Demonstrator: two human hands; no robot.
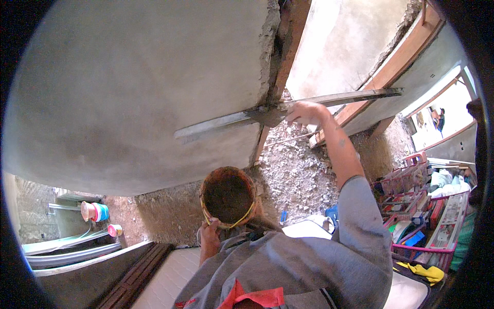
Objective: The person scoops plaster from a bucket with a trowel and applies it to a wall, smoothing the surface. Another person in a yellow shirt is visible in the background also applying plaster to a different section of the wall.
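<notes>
My right hand (307,113) is raised and closed on a dark metal trowel (268,116), which touches a long pale straightedge (208,129) lying across a rough-edged grey plastered wall (128,92) and the wooden frame (289,46) of an opening. My left hand (210,236) is low, closed at the rim and yellow handle of a round bucket (227,196) with dark, dirty insides. The handle of the trowel is mostly hidden by my fingers.
Rubble ground (288,180) lies below. At left are stacked coloured buckets (95,211) and long pale lengths (72,260). At right are pink crates (427,226) of materials and a second wooden frame (391,69). A distant person (441,121) stands in the bright opening.
</notes>
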